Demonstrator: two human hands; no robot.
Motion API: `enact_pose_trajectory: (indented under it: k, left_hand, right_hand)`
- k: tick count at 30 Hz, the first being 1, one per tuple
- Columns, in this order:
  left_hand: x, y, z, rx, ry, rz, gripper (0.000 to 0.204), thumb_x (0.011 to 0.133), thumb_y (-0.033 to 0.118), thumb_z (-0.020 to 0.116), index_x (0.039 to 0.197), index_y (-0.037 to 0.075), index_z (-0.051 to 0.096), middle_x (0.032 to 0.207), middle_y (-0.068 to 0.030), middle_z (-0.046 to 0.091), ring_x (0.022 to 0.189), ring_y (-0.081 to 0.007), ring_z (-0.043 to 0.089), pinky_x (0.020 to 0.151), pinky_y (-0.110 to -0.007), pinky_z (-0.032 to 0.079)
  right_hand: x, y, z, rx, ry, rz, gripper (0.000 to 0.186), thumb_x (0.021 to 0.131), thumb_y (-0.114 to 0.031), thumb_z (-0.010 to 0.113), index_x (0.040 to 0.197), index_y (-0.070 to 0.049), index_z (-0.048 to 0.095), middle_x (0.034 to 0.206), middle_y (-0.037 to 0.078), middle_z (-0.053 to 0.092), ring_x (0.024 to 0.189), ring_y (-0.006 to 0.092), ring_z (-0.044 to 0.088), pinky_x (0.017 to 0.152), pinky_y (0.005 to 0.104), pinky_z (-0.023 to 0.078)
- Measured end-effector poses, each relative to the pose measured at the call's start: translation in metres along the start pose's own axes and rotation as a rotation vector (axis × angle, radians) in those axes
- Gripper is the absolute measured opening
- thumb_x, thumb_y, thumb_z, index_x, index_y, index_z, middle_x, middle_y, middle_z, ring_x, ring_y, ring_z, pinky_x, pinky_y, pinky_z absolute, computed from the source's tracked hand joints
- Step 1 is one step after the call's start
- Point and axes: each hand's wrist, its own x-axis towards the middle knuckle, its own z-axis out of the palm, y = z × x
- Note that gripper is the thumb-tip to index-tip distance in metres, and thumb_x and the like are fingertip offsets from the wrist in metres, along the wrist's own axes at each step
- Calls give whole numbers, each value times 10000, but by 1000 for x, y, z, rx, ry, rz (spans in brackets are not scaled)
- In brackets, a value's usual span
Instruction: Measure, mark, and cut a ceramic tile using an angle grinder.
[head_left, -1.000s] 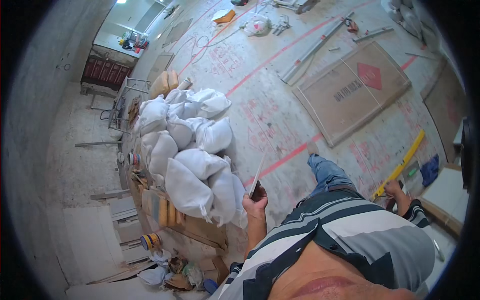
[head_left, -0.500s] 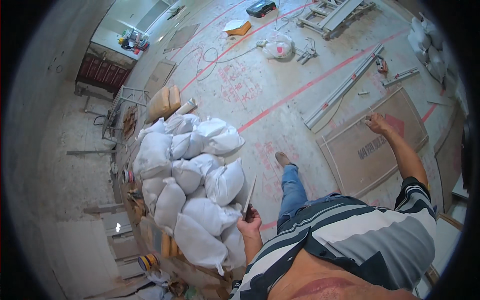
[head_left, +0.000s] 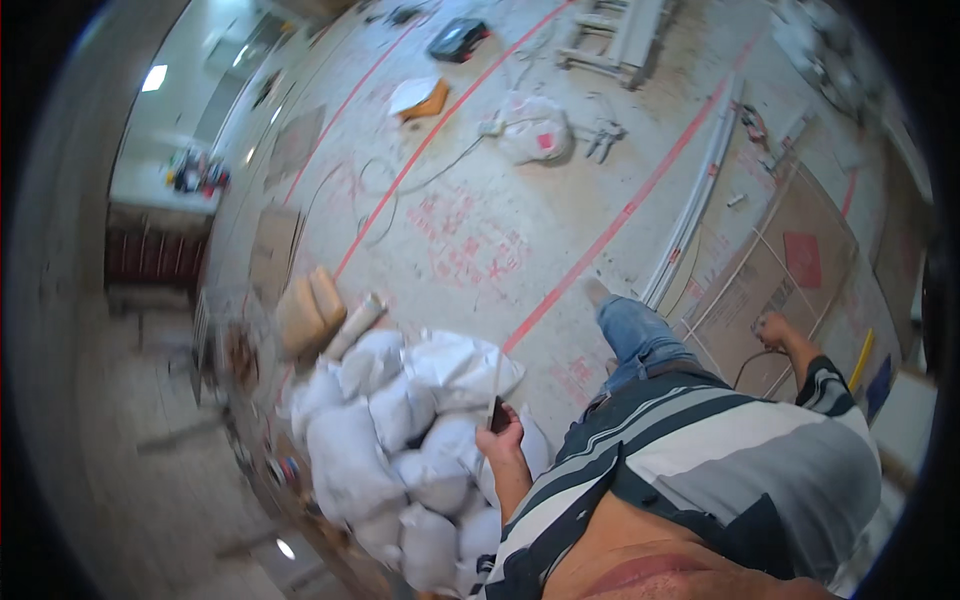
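Observation:
In my left hand (head_left: 503, 438) is a thin, pale, blade-like tool with a dark handle (head_left: 496, 410), pointing away from me past the white sacks (head_left: 430, 480). The fingers are wrapped round the handle; the exact kind of tool is not clear. My right hand (head_left: 772, 330) is closed over the large brown cardboard-wrapped panel (head_left: 800, 240) lying on the floor, which has pale straps across it. Something small and greyish shows at its fingertips, too blurred to name. A thin dark cord (head_left: 742, 372) curves beside that hand.
Long metal rails (head_left: 700, 190) lie beyond the panel. A white plastic bag (head_left: 533, 130), clamp-like tools (head_left: 604, 138), a black toolbox (head_left: 458, 40) and a folded ladder (head_left: 610, 45) are farther off. Brown bags (head_left: 308, 312) stand behind the sacks. A cable (head_left: 440, 170) trails across the floor.
My view has swung and my body has moved forward along the panel. My right hand is now nearer my body, at the panel's close side. The left hand still grips the blade-like tool.

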Motion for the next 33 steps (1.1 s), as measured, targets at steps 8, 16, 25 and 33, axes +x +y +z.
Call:
enact_pose_trajectory:
  k: [8,16,25,33]
  left_hand:
    - [113,73,261,36,-125,-27,433,873,293,362,1032,-37,593,955,-174,660,854,-286,648,681,-392,544]
    - [178,107,472,111,-200,35,318,886,194,411,1029,-15,603,955,-153,655,830,-288,639,683,-366,558]
    - [362,152,697,103,-86,-271,382,888,277,377,1034,-5,590,912,-134,656,816,-289,629,718,-420,553]
    - [418,170,940,352,-151,-232,472,942,367,293,1087,-2,548,981,-153,640,904,-293,629,771,-409,534]
  right_hand:
    - [282,39,-114,217,-361,417,311,747,-226,514,805,36,672,787,201,656,678,313,654,647,392,536]
    - [501,62,-450,423,436,340,256,752,-239,512,770,-10,625,836,231,616,814,387,596,733,459,472]
    - [593,134,-463,243,309,827,218,698,-191,533,697,-9,653,756,209,634,728,367,619,687,454,497]
    - [601,32,-500,1144,291,1345,159,752,-104,564,663,18,611,548,118,577,464,229,598,404,352,482]
